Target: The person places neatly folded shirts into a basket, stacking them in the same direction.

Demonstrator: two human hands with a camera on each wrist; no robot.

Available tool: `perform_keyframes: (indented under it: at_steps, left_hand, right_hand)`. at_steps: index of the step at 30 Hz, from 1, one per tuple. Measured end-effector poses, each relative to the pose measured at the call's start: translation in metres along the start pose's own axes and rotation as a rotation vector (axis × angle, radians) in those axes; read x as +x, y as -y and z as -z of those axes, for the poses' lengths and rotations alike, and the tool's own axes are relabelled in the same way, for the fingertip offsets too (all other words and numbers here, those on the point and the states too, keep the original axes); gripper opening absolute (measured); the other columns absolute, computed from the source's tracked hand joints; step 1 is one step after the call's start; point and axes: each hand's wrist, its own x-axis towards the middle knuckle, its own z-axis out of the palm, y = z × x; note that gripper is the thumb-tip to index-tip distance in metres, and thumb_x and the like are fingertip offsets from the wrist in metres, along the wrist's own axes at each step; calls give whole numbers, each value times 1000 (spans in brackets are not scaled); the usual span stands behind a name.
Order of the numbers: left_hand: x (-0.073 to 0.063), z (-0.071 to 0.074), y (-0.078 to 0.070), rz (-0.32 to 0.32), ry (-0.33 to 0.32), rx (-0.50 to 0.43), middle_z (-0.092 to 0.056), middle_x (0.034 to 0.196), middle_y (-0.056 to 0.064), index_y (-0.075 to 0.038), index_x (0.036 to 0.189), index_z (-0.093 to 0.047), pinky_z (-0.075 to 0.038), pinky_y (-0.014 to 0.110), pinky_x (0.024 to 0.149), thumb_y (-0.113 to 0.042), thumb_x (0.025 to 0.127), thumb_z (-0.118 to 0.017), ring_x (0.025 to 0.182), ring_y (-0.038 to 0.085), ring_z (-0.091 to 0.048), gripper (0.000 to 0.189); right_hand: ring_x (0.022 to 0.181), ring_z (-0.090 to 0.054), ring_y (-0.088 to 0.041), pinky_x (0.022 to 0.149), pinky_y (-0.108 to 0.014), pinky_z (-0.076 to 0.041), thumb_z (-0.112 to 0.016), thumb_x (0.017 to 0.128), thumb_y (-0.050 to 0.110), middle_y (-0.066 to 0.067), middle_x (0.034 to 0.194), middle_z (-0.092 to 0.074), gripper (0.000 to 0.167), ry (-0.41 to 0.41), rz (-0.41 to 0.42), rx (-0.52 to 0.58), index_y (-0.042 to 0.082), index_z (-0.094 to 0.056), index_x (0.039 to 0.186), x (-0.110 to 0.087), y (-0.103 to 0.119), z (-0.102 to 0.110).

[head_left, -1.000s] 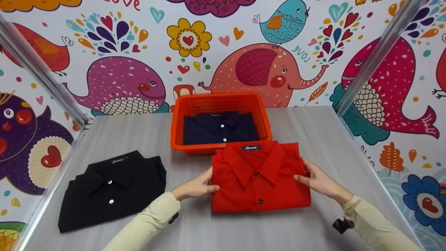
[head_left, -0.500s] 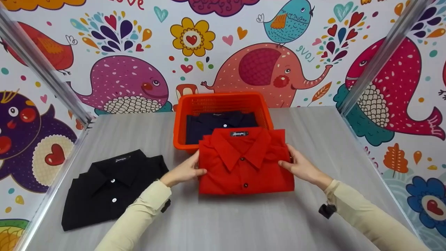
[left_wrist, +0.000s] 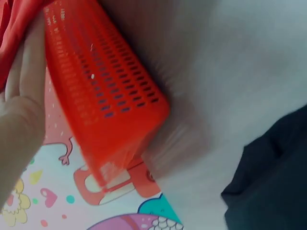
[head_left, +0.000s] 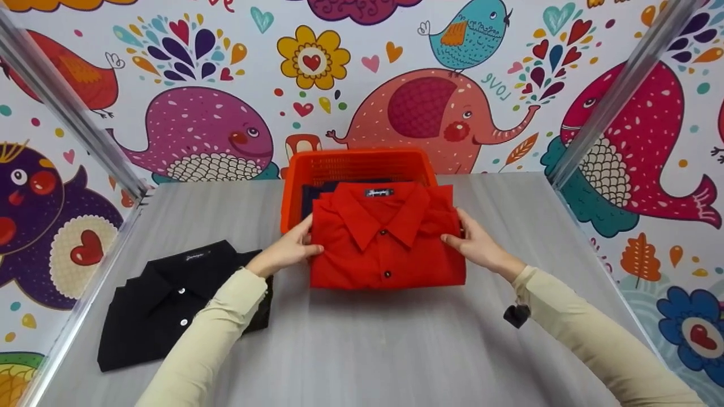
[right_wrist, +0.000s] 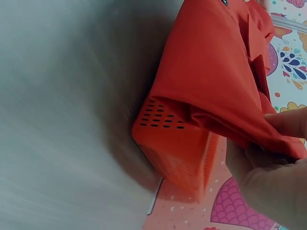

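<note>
A folded red shirt [head_left: 390, 243] with a pointed collar and dark buttons hangs over the front of an orange plastic basket [head_left: 291, 198]. My left hand [head_left: 287, 246] grips its left side, thumb on top and fingers beneath. On the opposite side my right hand [head_left: 481, 243] pinches the fabric between thumb and fingers, as the right wrist view also shows with the red shirt [right_wrist: 211, 72]. Inside the basket lies a folded navy shirt [head_left: 308, 198], mostly hidden by the red one. The basket's slotted side [left_wrist: 110, 72] shows beside my left hand in the left wrist view.
A folded black shirt [head_left: 164, 305] with white buttons lies at the left of the grey table [head_left: 384, 350], partly under my left forearm. Behind the basket rises a wall [head_left: 317, 124] printed with cartoon animals. Metal posts [head_left: 599, 96] stand at both sides.
Both hands have carried the red shirt forward and to the left, from in front of the basket to over it. It now covers most of the navy shirt.
</note>
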Motion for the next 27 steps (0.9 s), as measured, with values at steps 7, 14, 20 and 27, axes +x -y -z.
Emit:
perform_keyframes:
  at_steps: [7,14,20,27]
  left_hand:
    - [11,15,-9,-9,-34,31,-59,113,24,-8,155,-11,-52,36,65,3,91,-56,79,20,-61,79]
    - [23,28,-18,17,-44,46,-56,110,26,-11,155,-12,-52,29,59,3,91,-55,72,19,-60,79]
    - [35,41,-26,40,-61,53,-54,105,25,-13,156,-7,-55,33,54,5,92,-52,63,20,-61,81]
    - [45,52,-28,71,-96,117,-44,126,30,-10,156,-2,-52,28,51,5,91,-50,58,17,-51,82]
  right_hand:
    - [106,-54,-37,92,-46,-46,-55,92,-2,-25,120,-53,43,-23,29,-73,-9,-37,131,27,12,4]
    - [107,-52,-37,95,-51,-44,-58,91,-3,-26,120,-52,46,-13,21,-202,-8,-38,132,55,24,12]
    - [103,-52,-36,94,-50,-44,-61,91,0,-22,112,-54,38,-34,62,-312,-4,-42,124,72,33,14]
    - [104,-51,-35,95,-48,-44,-61,91,2,-21,114,-54,40,-58,64,-378,0,-42,126,93,34,10]
